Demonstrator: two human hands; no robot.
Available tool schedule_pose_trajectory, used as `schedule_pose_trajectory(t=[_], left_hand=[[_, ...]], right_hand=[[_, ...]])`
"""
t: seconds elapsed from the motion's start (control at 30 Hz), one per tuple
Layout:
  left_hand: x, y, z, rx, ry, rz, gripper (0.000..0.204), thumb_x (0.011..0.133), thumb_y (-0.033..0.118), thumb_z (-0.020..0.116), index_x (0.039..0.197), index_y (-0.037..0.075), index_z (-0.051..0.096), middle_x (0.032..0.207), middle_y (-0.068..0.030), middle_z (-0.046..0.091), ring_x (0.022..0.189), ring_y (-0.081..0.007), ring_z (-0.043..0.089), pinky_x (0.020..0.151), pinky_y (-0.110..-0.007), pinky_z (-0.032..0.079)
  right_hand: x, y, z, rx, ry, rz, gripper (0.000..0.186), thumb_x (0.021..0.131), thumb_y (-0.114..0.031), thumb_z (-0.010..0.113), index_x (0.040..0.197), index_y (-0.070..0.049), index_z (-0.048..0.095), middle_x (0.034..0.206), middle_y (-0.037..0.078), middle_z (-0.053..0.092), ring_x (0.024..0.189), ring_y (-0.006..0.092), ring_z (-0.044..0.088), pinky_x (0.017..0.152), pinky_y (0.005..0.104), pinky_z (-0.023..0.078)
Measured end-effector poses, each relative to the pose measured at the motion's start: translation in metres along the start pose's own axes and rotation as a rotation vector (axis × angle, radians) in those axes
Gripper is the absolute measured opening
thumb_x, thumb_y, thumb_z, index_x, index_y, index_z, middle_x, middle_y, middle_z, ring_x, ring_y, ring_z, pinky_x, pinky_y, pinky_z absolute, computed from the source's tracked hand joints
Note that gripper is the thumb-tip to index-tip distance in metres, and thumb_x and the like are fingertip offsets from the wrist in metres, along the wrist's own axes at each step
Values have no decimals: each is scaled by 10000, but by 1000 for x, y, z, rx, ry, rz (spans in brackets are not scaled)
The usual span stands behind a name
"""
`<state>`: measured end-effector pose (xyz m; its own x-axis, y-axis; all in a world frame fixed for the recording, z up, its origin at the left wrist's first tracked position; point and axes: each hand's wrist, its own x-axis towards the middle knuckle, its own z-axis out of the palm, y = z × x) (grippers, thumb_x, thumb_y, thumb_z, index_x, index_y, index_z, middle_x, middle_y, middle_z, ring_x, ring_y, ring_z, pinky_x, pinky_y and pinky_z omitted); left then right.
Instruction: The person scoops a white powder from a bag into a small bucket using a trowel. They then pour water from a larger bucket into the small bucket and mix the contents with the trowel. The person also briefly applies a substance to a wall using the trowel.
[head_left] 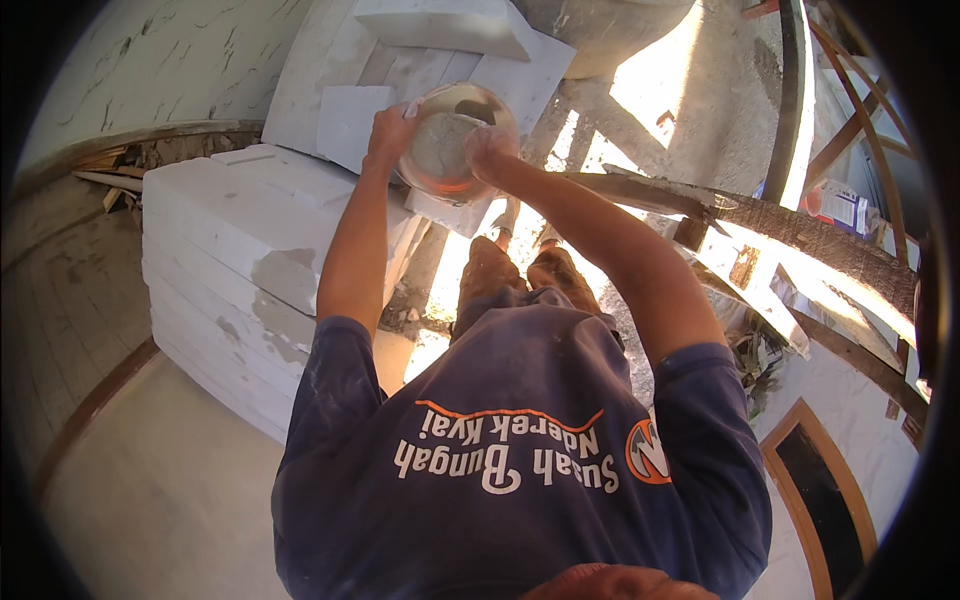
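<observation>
In front of me is a round bucket [445,187] with a pale, dusty rim and an orange tint along its near side. Grey-white paste [440,143] lies inside it, with a darker patch toward the far side. My left hand [390,136] is closed on the left of the rim. On the right side, my right hand [488,152] is closed over the rim, its fingers toward the inside and whitened with dust. Beneath and behind the bucket are white blocks [352,112]; what it rests on is mostly hidden.
White blocks are stacked [230,215] at the left, with grey smears on them. A rough wooden beam [780,225] crosses at the right, near upright timbers [790,110]. A grey tub [610,30] stands beyond. A wood-framed opening [820,490] is at lower right.
</observation>
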<state>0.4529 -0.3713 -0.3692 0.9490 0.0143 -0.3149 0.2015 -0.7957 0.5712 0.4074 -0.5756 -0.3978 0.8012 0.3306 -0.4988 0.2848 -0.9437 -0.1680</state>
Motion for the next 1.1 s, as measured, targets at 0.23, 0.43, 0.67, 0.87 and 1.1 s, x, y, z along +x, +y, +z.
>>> schedule_pose_trajectory(t=[0.23,0.43,0.67,0.87,1.1], left_hand=[[-5,2,-3,-20,-3,-13,520,1076,495,545,1156,30,766,1072,-313,732,1069,-528,674,918,-570,535],[5,2,8,-32,23,43,564,1063,541,551,1194,34,760,1052,-305,742,1054,-508,694,903,-540,535],[-6,-20,-5,-30,-9,-70,610,1038,582,575,1215,27,756,1049,-296,752,1053,-489,708,901,-523,540],[6,-19,1,-17,34,-31,610,1037,584,575,1188,25,767,1046,-294,756,1063,-489,712,904,-522,547],[-4,-32,14,-57,71,-142,725,1016,625,571,1094,-71,757,1062,-350,737,1104,-534,689,939,-551,544]], right_hand=[[4,-7,-39,440,-453,-30,267,935,-212,662,1091,-23,767,1051,175,786,1019,324,771,860,405,627],[-7,21,-25,76,155,-94,341,924,-194,628,1143,54,710,1042,205,778,843,322,771,647,404,624],[-21,-2,-81,617,-415,115,298,890,-144,630,1082,55,740,1018,240,782,844,338,797,683,417,643],[-8,21,-37,284,-75,-91,307,945,-221,602,924,60,724,742,189,725,580,301,713,535,422,577],[-50,32,-58,861,-206,24,348,1022,-284,570,1145,6,718,630,119,627,459,243,565,477,386,473]])
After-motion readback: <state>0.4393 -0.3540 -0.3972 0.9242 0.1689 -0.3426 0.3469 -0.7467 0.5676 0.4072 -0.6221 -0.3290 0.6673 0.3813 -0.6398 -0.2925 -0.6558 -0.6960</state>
